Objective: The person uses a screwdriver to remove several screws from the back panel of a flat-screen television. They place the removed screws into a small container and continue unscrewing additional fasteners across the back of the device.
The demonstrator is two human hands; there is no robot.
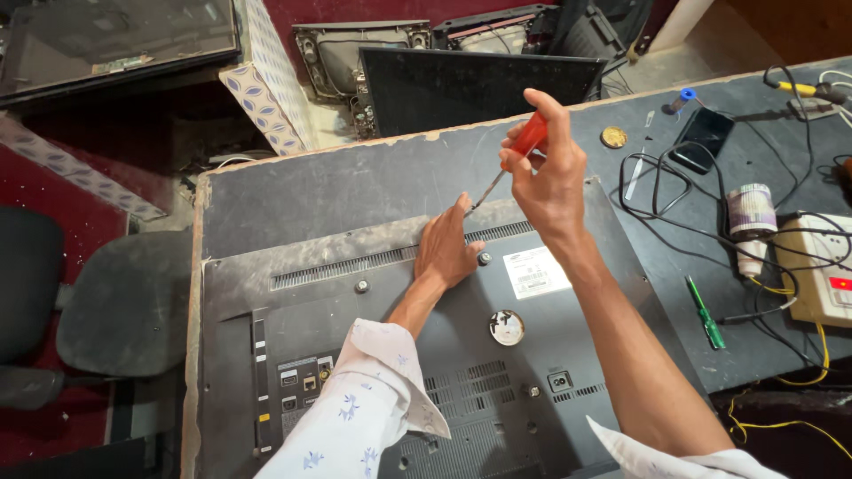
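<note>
Red-handled screwdriver [517,157] sits clasped in the right hand [550,177], shaft slanting toward seven o'clock, tip at the television back [373,355] top edge, beside the flat, empty left hand [446,253].

You're in an electronics repair workshop.
Dismantled screens [484,84] lean at the far wall; cables [674,177] and a green screwdriver [706,312] litter the bench [355,177] on the right.

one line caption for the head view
Right hand holds a red-handled screwdriver at a television's back panel; left hand rests there.
</note>
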